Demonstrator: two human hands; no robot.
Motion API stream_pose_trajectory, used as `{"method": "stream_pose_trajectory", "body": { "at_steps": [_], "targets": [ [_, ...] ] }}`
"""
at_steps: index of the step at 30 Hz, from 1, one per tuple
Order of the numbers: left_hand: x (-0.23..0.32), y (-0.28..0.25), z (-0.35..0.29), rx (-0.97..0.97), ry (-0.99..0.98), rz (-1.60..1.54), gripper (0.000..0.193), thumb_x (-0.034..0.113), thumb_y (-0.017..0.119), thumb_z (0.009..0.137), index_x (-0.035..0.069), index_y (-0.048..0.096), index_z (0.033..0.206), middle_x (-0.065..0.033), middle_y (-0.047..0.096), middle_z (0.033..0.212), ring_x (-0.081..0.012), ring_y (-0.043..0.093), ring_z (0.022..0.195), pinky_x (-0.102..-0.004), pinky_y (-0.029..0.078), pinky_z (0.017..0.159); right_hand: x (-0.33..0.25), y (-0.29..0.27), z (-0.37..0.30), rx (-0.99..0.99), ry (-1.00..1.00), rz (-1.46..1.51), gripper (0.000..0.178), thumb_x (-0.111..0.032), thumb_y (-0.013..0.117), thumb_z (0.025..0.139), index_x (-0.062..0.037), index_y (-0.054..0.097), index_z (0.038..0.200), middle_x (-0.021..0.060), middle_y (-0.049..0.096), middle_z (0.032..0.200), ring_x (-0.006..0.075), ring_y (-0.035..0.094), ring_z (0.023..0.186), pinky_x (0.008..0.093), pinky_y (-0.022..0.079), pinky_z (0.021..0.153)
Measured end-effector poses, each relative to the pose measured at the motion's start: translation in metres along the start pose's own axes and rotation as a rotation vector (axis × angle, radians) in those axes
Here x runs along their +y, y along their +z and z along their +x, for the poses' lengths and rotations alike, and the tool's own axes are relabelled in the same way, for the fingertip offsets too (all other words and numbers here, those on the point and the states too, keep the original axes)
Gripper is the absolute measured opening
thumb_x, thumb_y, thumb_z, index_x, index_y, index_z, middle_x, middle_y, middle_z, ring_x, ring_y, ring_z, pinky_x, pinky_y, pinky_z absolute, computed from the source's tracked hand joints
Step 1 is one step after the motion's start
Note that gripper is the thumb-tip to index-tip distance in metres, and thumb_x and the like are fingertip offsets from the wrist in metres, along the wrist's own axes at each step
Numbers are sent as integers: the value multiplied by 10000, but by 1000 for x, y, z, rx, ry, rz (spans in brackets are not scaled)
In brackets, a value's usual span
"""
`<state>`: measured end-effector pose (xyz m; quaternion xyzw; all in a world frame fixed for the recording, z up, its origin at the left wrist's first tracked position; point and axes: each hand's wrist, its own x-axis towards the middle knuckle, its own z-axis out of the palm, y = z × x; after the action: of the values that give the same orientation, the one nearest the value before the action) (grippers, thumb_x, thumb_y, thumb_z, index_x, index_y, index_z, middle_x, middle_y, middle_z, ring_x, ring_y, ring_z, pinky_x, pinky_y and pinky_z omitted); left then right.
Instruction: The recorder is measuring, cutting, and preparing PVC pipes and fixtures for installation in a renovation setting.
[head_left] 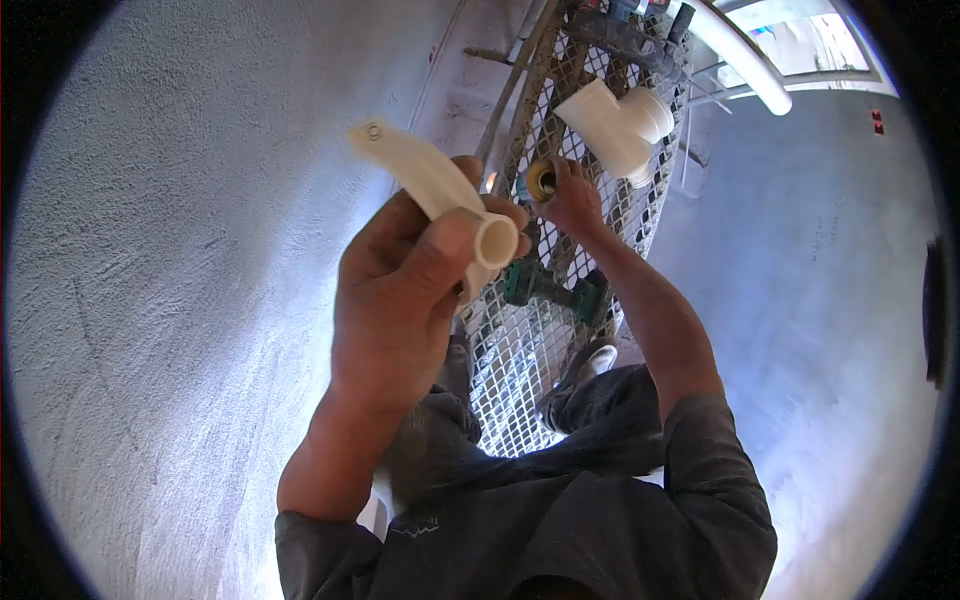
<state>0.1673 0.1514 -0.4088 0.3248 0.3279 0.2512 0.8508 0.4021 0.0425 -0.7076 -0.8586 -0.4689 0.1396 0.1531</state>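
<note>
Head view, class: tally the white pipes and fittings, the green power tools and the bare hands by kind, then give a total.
White pipes and fittings: 3 (curved fitting in the left hand, branched fitting, long pipe)
Green power tools: 1 (drill)
Bare hands: 2 (left hand, right hand)
Total: 6

I can read no words from here; a small ringed mark (pixel 374 130) sits on the white fitting (pixel 437 182), faint scrawl (pixel 834 232) on the right wall (pixel 790 320), and a pale jagged motif (pixel 415 528) on the dark shirt (pixel 570 515).
</note>
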Motion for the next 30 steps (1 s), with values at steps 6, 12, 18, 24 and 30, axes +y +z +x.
{"method": "stream_pose_trajectory", "body": {
  "at_steps": [6,12,18,24,30],
  "targets": [
    [1,-3,-4,-37,-18,40,537,273,613,916,-70,429,1285,-193,622,1062,-268,628,1012,-400,489,950,-19,-5,4,-41,-9,-75,841,-299,822,601,-46,424,1296,213,525,1195,395,554,1073,474,500,870],
    [0,-17,1,37,39,81,523,275,653,890,-53,457,1248,-181,622,1064,-264,625,1011,-392,490,942,-19,-3,5,-87,-43,-59,932,-355,843,602,-2,370,1322,223,517,1199,401,544,1099,469,494,913],
    [-12,-20,10,56,49,109,457,273,642,899,-20,479,1209,-166,621,1056,-265,631,996,-400,495,915,-18,-20,8,-193,-43,30,1019,-359,874,552,-37,356,1368,204,511,1280,375,504,1188,450,439,977],
    [-26,-15,18,-46,-68,-23,487,359,644,892,25,485,1209,-141,614,1067,-271,633,996,-405,490,918,10,-47,20,-248,-40,202,1089,-278,898,510,0,341,1403,208,486,1343,345,468,1252,418,371,1054],
    [-44,-12,28,-136,-15,-35,518,385,632,896,21,476,1229,-118,614,1064,-258,623,1001,-391,487,909,11,-103,52,241,-199,617,941,-284,883,616,-1,405,1376,148,517,1308,264,474,1256,355,398,1032]
  ]
}}
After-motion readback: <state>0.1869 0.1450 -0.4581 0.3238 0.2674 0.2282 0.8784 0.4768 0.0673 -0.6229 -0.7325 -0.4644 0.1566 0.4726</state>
